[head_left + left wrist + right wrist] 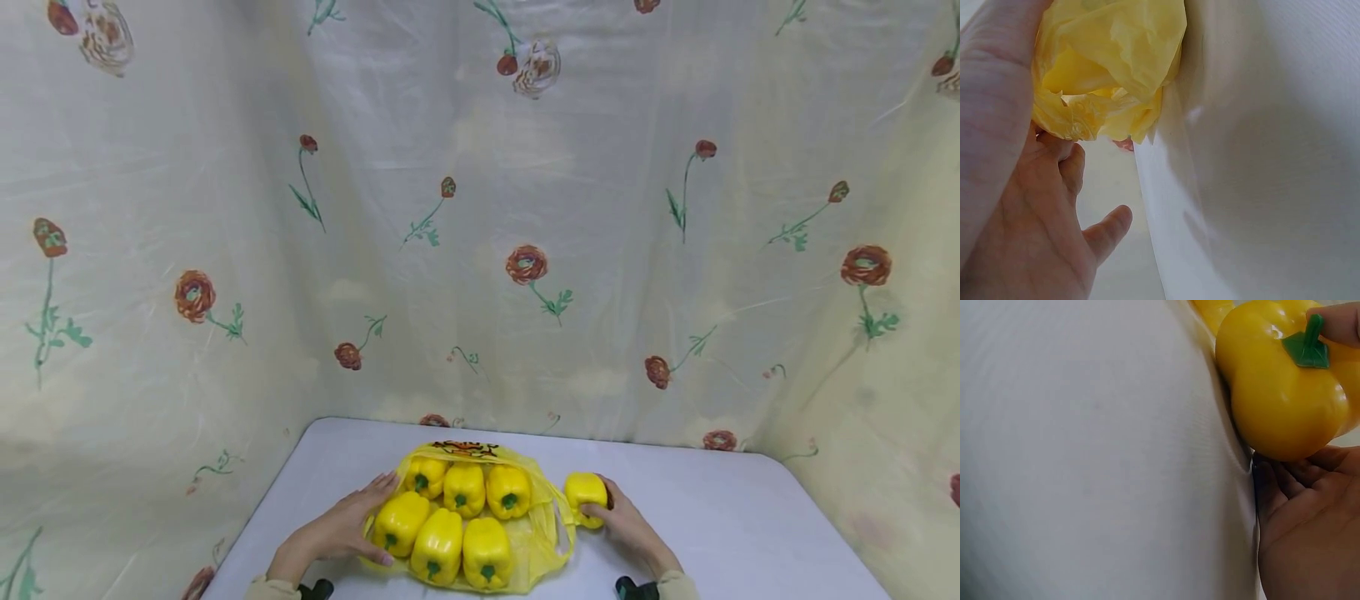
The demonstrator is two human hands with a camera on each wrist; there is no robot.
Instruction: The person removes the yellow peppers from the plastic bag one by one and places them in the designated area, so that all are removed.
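Observation:
A yellow plastic bag [536, 554] lies on the table with several yellow bell peppers [437, 546] in two rows, green stems toward me. At the bag's left side rests my left hand [341, 525], fingers spread and fairly straight along its edge; the left wrist view shows the crumpled bag [1110, 56] against that hand [1035, 212]. Just right of the bag, my right hand [626, 521] grips a single yellow bell pepper [585, 492]. In the right wrist view the thumb lies by the green stem of this pepper [1285, 394], with fingers around its other side.
The white table [720, 525] extends to both sides and behind the bag. A flower-printed curtain [480, 292] hangs along the back and both sides. The bag's handle loop [567, 533] reaches toward the gripped pepper.

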